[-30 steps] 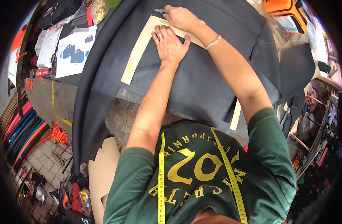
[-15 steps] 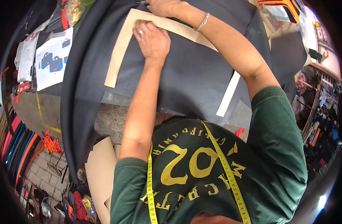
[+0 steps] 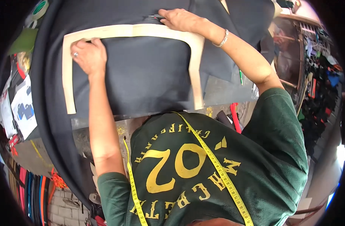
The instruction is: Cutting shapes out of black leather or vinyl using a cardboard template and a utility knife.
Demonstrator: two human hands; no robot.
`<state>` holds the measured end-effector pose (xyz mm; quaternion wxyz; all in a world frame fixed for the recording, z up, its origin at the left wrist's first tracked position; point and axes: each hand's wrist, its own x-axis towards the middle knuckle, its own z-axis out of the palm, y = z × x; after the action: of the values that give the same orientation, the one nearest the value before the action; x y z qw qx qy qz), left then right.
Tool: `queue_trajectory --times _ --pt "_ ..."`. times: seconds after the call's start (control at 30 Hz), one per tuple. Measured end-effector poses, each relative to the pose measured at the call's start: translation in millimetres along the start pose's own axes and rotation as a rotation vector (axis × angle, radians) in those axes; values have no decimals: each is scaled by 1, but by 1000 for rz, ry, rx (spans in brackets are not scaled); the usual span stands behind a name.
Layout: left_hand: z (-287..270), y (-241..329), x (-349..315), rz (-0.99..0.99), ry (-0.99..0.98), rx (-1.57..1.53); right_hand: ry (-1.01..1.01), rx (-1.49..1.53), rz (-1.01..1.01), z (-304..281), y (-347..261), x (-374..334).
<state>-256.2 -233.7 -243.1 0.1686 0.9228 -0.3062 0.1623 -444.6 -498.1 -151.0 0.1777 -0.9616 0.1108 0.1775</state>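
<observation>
A cream, arch-shaped paper pattern (image 3: 133,30) lies on a sheet of black fabric (image 3: 146,75). My left hand (image 3: 89,56) is at the pattern's upper left corner, fingers bent and apart, their tips pressing down along its inner edge. Beyond the pattern's top edge, toward the right, my right hand (image 3: 182,19) is closed around a slim dark tool (image 3: 154,17). The tool's tip points left, close over the fabric; most of its body is hidden in the hand, so its exact kind is unclear.
A thick fold of the fabric (image 3: 42,90) runs down the left side. Printed sheets (image 3: 24,107) and a green tape roll (image 3: 39,9) lie beyond it. A green pen (image 3: 240,77) is at the right. A yellow tape measure (image 3: 214,160) hangs round my neck.
The view has shifted, showing more of the table's far side and the whole pattern. My right hand, with the tool, is now farther right along the pattern's top edge; my left stays near the corner.
</observation>
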Motion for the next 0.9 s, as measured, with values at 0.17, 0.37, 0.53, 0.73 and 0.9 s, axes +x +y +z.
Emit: queue_trajectory --times 0.17,0.37,0.53,0.73,0.9 --pt "7 -14 4 3 -54 88 11 -21 66 25 46 -57" --pt "16 -30 8 -44 -107 57 53 -16 126 44 84 -117" --pt "22 -46 11 -38 -129 87 75 -14 193 60 96 -162" --pt "24 -48 12 -67 -164 88 80 -47 358 80 98 -237" --pt "26 -41 14 -37 -176 90 119 18 464 115 101 -325"
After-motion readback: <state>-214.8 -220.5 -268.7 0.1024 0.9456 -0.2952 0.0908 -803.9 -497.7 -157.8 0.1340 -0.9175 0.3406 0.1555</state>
